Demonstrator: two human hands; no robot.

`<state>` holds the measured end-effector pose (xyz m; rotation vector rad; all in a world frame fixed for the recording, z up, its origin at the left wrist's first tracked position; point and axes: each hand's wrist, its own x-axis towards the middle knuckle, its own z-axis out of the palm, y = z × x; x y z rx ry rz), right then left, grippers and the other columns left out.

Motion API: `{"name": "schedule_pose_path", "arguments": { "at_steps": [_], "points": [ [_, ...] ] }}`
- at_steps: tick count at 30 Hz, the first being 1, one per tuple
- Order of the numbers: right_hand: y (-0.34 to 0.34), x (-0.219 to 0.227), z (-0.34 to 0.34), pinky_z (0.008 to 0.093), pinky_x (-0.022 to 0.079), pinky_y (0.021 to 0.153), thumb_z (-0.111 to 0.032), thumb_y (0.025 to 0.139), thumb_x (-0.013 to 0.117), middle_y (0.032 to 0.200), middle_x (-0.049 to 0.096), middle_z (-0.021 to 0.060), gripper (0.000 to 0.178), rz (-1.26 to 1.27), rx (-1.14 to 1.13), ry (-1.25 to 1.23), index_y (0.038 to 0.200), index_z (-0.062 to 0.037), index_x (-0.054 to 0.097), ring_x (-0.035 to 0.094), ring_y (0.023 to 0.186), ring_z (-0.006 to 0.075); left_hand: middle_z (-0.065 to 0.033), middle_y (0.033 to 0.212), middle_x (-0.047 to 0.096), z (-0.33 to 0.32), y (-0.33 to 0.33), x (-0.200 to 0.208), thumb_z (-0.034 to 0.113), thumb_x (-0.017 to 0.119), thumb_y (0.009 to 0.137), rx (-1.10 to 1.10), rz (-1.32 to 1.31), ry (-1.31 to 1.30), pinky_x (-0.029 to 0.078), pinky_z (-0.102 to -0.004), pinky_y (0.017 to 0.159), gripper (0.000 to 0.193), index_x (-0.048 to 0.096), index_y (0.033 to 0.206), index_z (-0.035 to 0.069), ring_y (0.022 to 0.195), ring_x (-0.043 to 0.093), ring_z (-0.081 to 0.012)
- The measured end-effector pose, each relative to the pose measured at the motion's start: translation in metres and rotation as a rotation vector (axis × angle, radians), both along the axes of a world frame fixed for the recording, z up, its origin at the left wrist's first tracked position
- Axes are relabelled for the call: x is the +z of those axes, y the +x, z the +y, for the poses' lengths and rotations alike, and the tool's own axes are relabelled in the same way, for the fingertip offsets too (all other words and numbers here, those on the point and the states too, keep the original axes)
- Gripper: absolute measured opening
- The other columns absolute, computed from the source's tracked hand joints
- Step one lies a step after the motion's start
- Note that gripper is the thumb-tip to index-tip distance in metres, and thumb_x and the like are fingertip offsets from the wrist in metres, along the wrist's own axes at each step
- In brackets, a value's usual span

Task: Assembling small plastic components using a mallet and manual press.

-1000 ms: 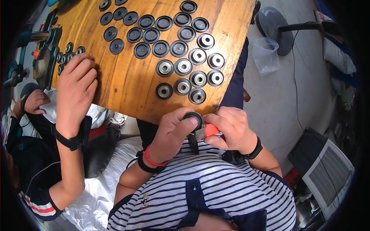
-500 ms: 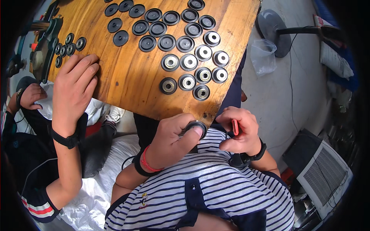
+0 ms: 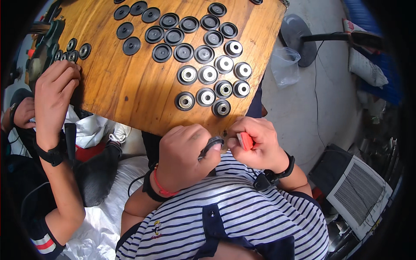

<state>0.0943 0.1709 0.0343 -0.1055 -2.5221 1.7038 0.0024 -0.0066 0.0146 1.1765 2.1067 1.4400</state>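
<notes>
Just off the table's near corner, my left hand (image 3: 184,149) pinches a round black cap (image 3: 212,146) between thumb and fingers, tilted nearly on edge. My right hand (image 3: 262,145), close beside it, is closed around a small red-handled tool (image 3: 246,141) with a pale grey end; its exact kind is unclear. A narrow gap parts the tool from the cap. Beyond my hands stand several black caps with metal bearings in them, such as this bearing cap (image 3: 222,108). Farther back lie several plain black caps (image 3: 183,52).
The wooden table (image 3: 130,93) ends in a corner near my hands. At left, a co-worker's hand (image 3: 56,93) is by several small bearing parts (image 3: 85,51). A plastic bag (image 3: 285,67) and a black stand base (image 3: 298,39) are on the floor at right, with a grilled white unit (image 3: 359,195).
My right hand has closed around the red tool and moved left toward the cap. The cap in my left hand has tipped more on edge. The co-worker's hand has shifted left.
</notes>
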Motion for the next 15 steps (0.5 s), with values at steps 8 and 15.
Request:
{"name": "schedule_pose_path", "arguments": {
  "at_steps": [8, 15],
  "points": [
    [-0.059, -0.005, 0.059, 0.0263, 0.045, 0.064, -0.006, 0.087, 0.060, 0.073, 0.059, 0.0049, 0.012, -0.190, -0.486, 0.102, 0.095, 0.0018, 0.064, 0.054, 0.067, 0.0118, -0.0023, 0.083, 0.062, -0.017, -0.039, 0.010, 0.007, 0.062, 0.088, 0.479, -0.296, -0.221, 0.041, -0.0203, 0.058, 0.007, 0.063, 0.090, 0.000, 0.065, 0.052, -0.0058],
    [-0.075, -0.007, 0.067, 0.0358, 0.048, 0.072, -0.005, 0.079, 0.064, 0.090, 0.062, 0.0169, 0.023, -0.133, -0.346, 0.392, 0.102, -0.0001, 0.065, 0.061, 0.080, 0.0339, -0.0084, 0.108, 0.058, -0.017, -0.054, -0.004, 0.005, 0.061, 0.090, 0.348, 0.098, -0.240, 0.042, -0.0213, 0.061, 0.026, 0.063, 0.115, -0.001, 0.069, 0.052, -0.0073]
  ]
}}
